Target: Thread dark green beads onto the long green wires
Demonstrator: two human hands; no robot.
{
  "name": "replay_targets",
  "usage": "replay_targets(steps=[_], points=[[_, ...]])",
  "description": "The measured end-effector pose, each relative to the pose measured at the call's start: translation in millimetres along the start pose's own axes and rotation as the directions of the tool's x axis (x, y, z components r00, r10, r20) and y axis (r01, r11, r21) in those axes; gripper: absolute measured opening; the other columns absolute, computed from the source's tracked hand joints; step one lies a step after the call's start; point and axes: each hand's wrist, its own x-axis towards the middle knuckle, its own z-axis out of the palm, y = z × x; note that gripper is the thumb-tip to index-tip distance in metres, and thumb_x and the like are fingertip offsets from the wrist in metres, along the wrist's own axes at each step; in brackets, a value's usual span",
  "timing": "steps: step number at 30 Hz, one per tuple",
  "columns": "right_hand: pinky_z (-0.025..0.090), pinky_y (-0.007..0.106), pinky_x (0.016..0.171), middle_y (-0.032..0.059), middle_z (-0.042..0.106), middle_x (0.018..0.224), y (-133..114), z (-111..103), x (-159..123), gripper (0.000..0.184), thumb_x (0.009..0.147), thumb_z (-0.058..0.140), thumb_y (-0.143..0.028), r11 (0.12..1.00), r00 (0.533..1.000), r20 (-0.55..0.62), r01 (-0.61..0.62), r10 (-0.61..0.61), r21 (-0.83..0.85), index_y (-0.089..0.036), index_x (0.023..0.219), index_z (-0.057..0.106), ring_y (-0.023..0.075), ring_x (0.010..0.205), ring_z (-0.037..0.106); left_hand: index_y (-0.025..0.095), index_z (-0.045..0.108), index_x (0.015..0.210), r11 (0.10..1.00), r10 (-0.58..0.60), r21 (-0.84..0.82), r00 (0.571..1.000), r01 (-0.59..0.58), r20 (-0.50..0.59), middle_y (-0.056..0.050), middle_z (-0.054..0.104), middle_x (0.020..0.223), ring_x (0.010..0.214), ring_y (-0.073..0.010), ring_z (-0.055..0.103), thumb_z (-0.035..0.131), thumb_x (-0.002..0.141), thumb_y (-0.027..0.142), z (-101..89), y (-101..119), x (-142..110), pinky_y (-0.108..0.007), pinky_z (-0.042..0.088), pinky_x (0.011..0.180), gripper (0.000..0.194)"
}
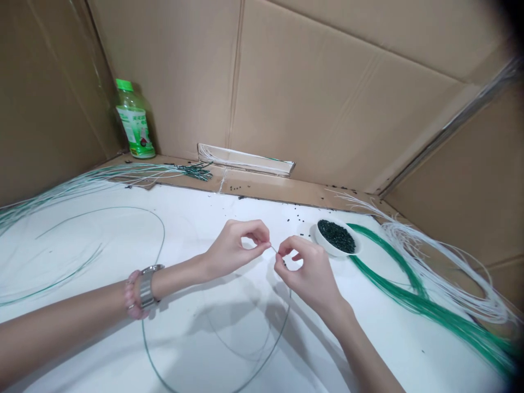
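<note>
My left hand [241, 246], with a watch and a pink bead bracelet on its wrist, pinches the end of a thin green wire [284, 326]. Close to its right, my right hand [305, 268] pinches the same wire, so a short straight piece spans the two sets of fingertips. The wire hangs from the right hand and loops down and left under my left forearm. Small dark specks, perhaps beads, show just below the right fingertips. Just beyond the right hand stands a white bowl [325, 246] full of small dark beads [336, 236].
Green wires [393, 278] and white wires [446, 262] lie at the right. A bundle of beaded wires [155, 170] lies at the back left, near a green-capped bottle [137, 128]. Cardboard walls [307, 82] enclose the white table [196, 213]. Loose beads are scattered along the back edge.
</note>
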Motion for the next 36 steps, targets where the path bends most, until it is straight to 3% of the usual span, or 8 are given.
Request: replay_targets(steps=[5, 8, 12, 15, 22, 30, 33, 36], points=[[0.052, 0.023, 0.058, 0.0009, 0.070, 0.073, 5, 1, 5, 0.009, 0.079, 0.057, -0.018, 0.987, 0.994, 0.066, -0.096, 0.088, 0.129, -0.018, 0.077, 0.067, 0.0123, 0.064, 0.063, 0.014, 0.059, 0.076, 0.999, -0.037, -0.011, 0.999, 0.037, 0.037, -0.001, 0.063, 0.072, 0.067, -0.0094, 0.060, 0.062, 0.081, 0.020, 3.0, -6, 7, -0.020, 0.051, 0.069, 0.008], [0.052, 0.022, 0.057, 0.0012, 0.069, 0.069, 12, -1, 11, 0.012, 0.080, 0.057, -0.018, 0.969, 0.991, 0.020, -0.131, 0.129, 0.209, -0.017, 0.071, 0.066, 0.0110, 0.062, 0.062, 0.013, 0.060, 0.079, 0.999, -0.042, -0.008, 0.998, 0.042, 0.037, -0.004, 0.065, 0.078, 0.071, -0.0115, 0.062, 0.062, 0.081, 0.027, 8.3, -14, 24, -0.022, 0.052, 0.071, 0.015], [0.051, 0.023, 0.058, 0.0011, 0.066, 0.072, 28, -9, 18, 0.009, 0.080, 0.064, -0.022, 0.933, 0.963, -0.131, -0.187, 0.237, 0.307, -0.013, 0.077, 0.064, 0.0112, 0.067, 0.062, 0.011, 0.063, 0.093, 0.992, -0.095, 0.084, 0.993, 0.090, 0.064, -0.009, 0.067, 0.091, 0.085, -0.0155, 0.063, 0.051, 0.089, 0.031, 22.7, -41, 67, -0.029, 0.053, 0.080, 0.024], [0.052, 0.024, 0.060, -0.0008, 0.063, 0.075, 40, -12, 22, 0.015, 0.084, 0.064, -0.026, 0.898, 0.933, -0.196, -0.208, 0.301, 0.388, -0.012, 0.082, 0.061, 0.0102, 0.068, 0.062, 0.011, 0.062, 0.097, 0.962, -0.181, 0.231, 0.972, 0.143, 0.150, -0.006, 0.065, 0.095, 0.086, -0.0166, 0.062, 0.057, 0.088, 0.032, 38.7, -68, 95, -0.035, 0.053, 0.079, 0.023], [0.052, 0.023, 0.059, -0.0007, 0.061, 0.076, 49, -4, 23, 0.019, 0.088, 0.058, -0.030, 0.835, 0.917, -0.191, -0.214, 0.351, 0.507, -0.012, 0.084, 0.060, 0.0098, 0.068, 0.060, 0.013, 0.056, 0.115, 0.906, -0.308, 0.355, 0.934, 0.230, 0.180, -0.009, 0.059, 0.114, 0.099, -0.0206, 0.060, 0.056, 0.089, 0.033, 62.9, -99, 116, -0.041, 0.053, 0.085, 0.032], [0.052, 0.023, 0.058, -0.0009, 0.059, 0.076, 44, -2, 22, 0.019, 0.087, 0.060, -0.030, 0.836, 0.900, -0.249, -0.191, 0.359, 0.515, -0.012, 0.082, 0.059, 0.0095, 0.068, 0.059, 0.013, 0.058, 0.111, 0.944, -0.328, 0.092, 0.928, 0.317, 0.178, -0.008, 0.060, 0.111, 0.097, -0.0205, 0.060, 0.056, 0.089, 0.033, 56.5, -88, 108, -0.040, 0.053, 0.084, 0.030], [0.051, 0.023, 0.058, -0.0015, 0.057, 0.073, 36, -4, 20, 0.018, 0.086, 0.061, -0.028, 0.860, 0.902, -0.290, -0.149, 0.321, 0.488, -0.012, 0.078, 0.058, 0.0092, 0.067, 0.057, 0.011, 0.061, 0.101, 0.925, -0.336, -0.122, 0.926, 0.359, 0.173, -0.007, 0.063, 0.100, 0.090, -0.0176, 0.062, 0.058, 0.088, 0.032, 48.2, -68, 91, -0.037, 0.053, 0.080, 0.025], [0.052, 0.023, 0.058, -0.0014, 0.056, 0.070, 23, -6, 16, 0.014, 0.082, 0.061, -0.024, 0.883, 0.913, -0.313, -0.096, 0.262, 0.460, -0.014, 0.073, 0.058, 0.0096, 0.065, 0.055, 0.012, 0.063, 0.092, 0.844, -0.357, -0.358, 0.916, 0.400, 0.182, -0.005, 0.067, 0.089, 0.083, -0.0131, 0.063, 0.068, 0.080, 0.033, 36.3, -40, 67, -0.030, 0.051, 0.082, 0.025]])
